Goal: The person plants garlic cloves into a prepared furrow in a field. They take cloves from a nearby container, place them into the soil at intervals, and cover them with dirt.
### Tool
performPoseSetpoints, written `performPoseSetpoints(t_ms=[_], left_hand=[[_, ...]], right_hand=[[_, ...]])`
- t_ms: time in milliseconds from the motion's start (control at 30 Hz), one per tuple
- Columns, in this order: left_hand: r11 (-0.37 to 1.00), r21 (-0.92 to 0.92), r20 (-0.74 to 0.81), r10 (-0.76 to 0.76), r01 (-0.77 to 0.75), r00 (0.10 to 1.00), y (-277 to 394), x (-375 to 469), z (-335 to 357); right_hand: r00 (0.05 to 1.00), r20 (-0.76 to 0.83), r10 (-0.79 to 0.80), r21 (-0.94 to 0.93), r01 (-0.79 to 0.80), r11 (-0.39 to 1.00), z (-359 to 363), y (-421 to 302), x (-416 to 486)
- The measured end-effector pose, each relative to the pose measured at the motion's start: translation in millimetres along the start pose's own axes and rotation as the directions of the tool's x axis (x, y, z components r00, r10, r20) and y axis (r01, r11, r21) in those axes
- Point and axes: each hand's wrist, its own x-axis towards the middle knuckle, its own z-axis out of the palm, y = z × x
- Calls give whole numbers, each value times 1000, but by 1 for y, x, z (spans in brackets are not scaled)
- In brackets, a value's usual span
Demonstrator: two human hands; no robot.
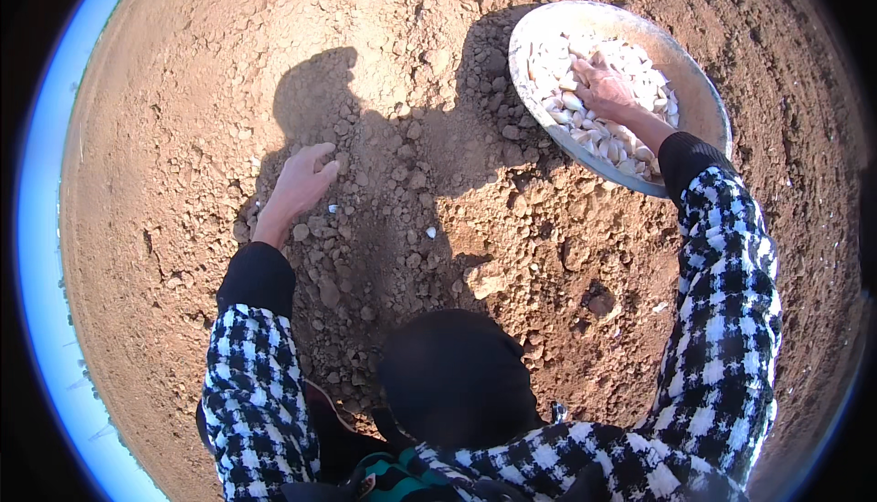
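A wide, shallow basin point(699, 91) with a worn rim sits tilted on the soil at the upper right. Inside it lies a heap of loose garlic cloves point(620, 142). My right hand point(606, 91) reaches into this heap, its fingertips partly hidden among the cloves; whether they grip any is unclear. Over the crumbly soil on the left is my left hand point(305, 180), thumb and fingers apart, with nothing visible in it. Just below that hand a small white clove point(333, 209) rests on the ground. Another pale clove point(430, 233) lies farther right in the shadowed furrow.
Dry brown soil point(185, 146) full of clods surrounds me. A dark rounded covering, perhaps my knee point(459, 379), rises at the bottom centre. Shadows of my body and the basin fall across the middle ground. Small pale bits dot the soil at right.
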Motion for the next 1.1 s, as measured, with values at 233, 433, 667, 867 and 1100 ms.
performPoseSetpoints(t_ms=[233,433,667,867,1100], left_hand=[[527,-844,-17,155,-97,988,109,-10,66],[66,-995,95,296,79,950,152,-41,83],[-649,-680,210,276,343,938,201,-52,101],[-877,-261,-100,441,404,892,150,-44,120],[-809,-552,8,236,201,972,118,-47,154]], right_hand=[[930,-103,352,433,-276,858,-18,19,-19],[876,-71,477,971,-48,234,-88,-51,-60],[944,-131,301,984,161,-76,-55,-214,-113],[791,-611,-39,578,479,661,37,-276,-115],[834,-548,-62,549,414,726,54,-279,-116]])
